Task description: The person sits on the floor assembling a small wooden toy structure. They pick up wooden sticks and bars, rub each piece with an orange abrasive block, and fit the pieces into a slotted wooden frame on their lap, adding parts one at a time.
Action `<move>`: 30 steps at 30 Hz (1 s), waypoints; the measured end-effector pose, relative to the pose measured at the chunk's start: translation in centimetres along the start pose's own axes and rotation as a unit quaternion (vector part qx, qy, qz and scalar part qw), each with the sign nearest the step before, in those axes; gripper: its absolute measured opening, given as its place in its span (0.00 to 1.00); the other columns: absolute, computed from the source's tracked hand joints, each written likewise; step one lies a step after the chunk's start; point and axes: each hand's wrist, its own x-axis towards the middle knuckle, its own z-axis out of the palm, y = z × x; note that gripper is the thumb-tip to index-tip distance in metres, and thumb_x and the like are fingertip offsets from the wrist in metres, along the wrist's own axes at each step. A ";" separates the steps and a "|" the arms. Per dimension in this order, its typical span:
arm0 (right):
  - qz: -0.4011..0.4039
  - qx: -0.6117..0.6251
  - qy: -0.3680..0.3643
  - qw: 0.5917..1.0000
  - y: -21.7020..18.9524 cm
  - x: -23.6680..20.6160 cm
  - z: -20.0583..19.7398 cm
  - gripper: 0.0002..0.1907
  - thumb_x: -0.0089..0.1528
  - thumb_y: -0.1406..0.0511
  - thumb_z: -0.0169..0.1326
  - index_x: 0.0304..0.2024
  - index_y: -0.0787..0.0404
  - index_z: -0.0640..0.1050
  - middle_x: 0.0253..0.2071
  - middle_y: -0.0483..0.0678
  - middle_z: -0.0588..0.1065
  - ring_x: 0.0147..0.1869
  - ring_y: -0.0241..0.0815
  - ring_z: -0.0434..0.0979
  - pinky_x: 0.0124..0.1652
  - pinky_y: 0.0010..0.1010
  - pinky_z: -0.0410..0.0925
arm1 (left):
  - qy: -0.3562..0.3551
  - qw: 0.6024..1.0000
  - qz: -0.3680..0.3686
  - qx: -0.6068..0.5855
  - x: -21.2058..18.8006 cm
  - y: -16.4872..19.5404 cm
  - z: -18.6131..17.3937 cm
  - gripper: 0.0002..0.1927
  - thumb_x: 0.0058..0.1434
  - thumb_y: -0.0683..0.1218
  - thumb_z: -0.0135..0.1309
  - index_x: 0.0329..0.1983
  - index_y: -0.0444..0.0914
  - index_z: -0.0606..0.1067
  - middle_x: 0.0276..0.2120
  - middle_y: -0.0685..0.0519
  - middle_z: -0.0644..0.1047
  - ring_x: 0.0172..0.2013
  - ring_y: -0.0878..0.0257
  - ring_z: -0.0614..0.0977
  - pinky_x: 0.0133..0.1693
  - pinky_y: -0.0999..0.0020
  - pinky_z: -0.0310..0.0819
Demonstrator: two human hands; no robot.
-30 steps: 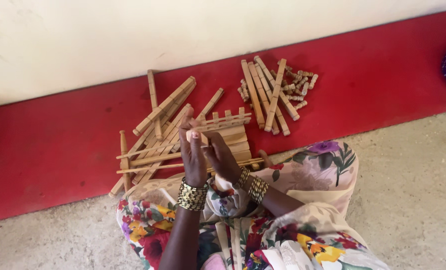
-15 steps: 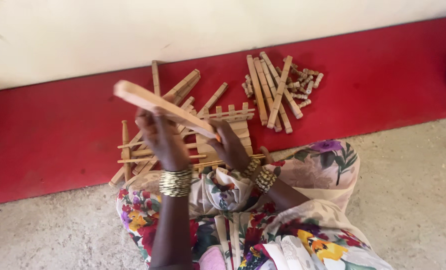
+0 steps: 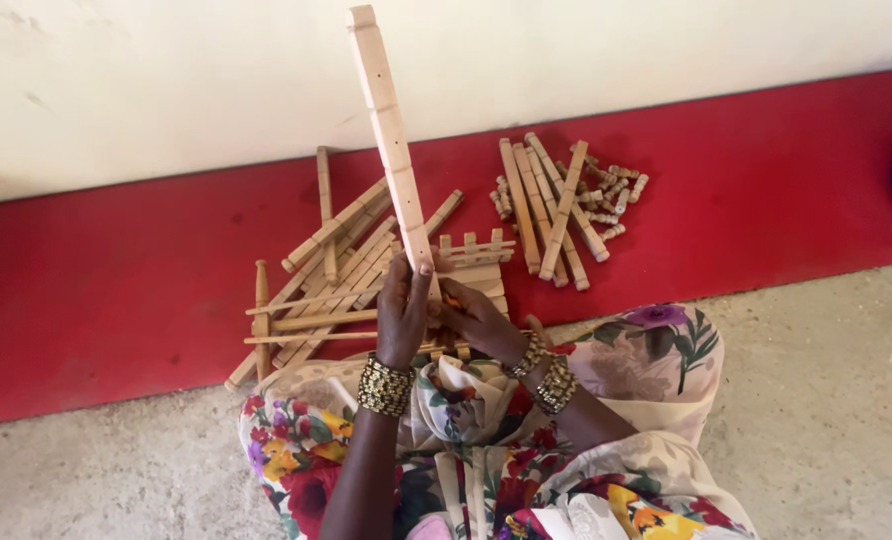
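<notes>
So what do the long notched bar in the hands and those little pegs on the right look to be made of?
The long notched bar, gripped by the left hand with the right hand at its base, looks like pale, unfinished wood: matte, with square-cut notches. The small pegs look like the same light wood, apparently turned, though too small to be sure.

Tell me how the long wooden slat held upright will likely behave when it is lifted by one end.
The slat probably stays stiff: it stands straight above the left hand with no sag. It looks light, since the hand raises it by the bottom end alone. Being long and held low, it may tip sideways; the right hand sits by its base.
</notes>
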 end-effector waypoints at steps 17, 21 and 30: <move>-0.202 0.051 0.228 0.951 -5.5 2.7 0.7 0.18 0.73 0.54 0.41 0.53 0.60 0.72 0.34 0.40 0.71 0.26 0.27 0.64 0.24 0.18 0.64 | 0.011 0.969 -0.215 -0.122 -2.2 -5.8 2.0 0.24 0.75 0.57 0.38 0.47 0.32 0.72 0.22 0.54 0.75 0.17 0.70 0.74 0.17 0.75 0.72; -0.290 -0.146 0.208 0.922 -5.5 3.6 2.3 0.14 0.76 0.56 0.41 0.54 0.58 0.69 0.44 0.47 0.70 0.41 0.36 0.72 0.41 0.27 0.74 | -0.042 0.978 -0.191 -0.070 -2.7 -7.1 1.8 0.15 0.72 0.48 0.39 0.54 0.33 0.65 0.24 0.48 0.75 0.18 0.64 0.76 0.17 0.72 0.72; -0.359 -0.493 0.082 0.788 -4.3 0.1 0.4 0.16 0.70 0.64 0.48 0.61 0.57 0.72 0.66 0.49 0.69 0.71 0.55 0.67 0.72 0.53 0.58 | -0.016 0.951 -0.159 -0.265 -4.0 -5.0 0.7 0.30 0.64 0.43 0.45 0.70 0.41 0.54 0.49 0.41 0.74 0.38 0.62 0.83 0.33 0.72 0.84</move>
